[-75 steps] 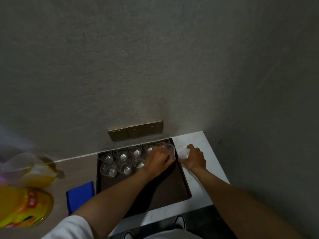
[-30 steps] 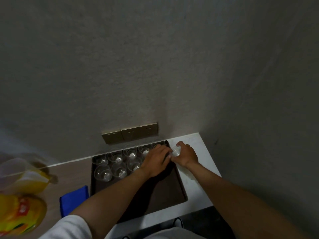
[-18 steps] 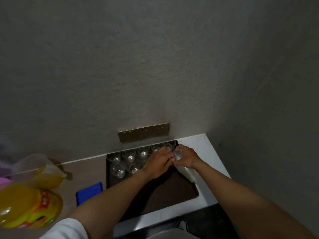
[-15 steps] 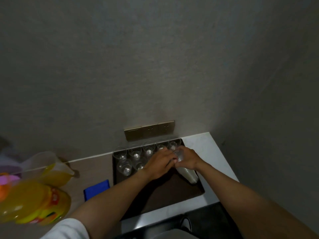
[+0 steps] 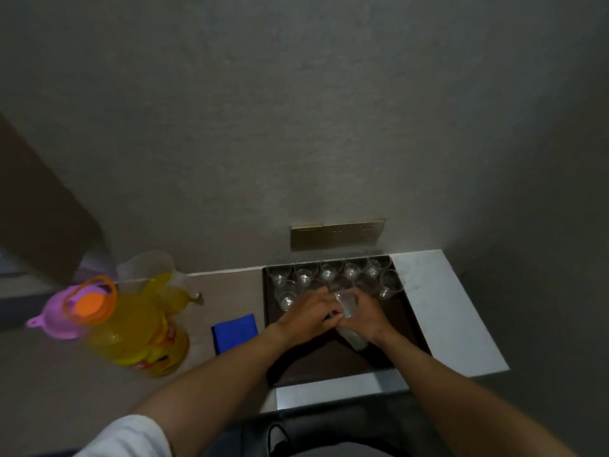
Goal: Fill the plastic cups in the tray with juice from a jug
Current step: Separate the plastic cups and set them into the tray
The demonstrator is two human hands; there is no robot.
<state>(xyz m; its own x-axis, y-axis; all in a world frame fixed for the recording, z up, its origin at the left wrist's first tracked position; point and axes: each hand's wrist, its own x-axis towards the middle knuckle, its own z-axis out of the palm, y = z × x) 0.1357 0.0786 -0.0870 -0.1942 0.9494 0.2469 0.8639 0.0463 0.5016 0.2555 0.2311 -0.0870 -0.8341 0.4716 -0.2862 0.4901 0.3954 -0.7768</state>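
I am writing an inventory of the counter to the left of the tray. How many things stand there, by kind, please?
Bottle of yellow juice: 1
Jug with juice: 1
Pink funnel: 1
Blue cloth: 1
Total: 4. A pale shape behind the jug is too blurred to count.

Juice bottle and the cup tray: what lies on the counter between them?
In the head view, a folded blue cloth lies flat on the counter between the juice bottle and the tray, nearer the tray's left edge.
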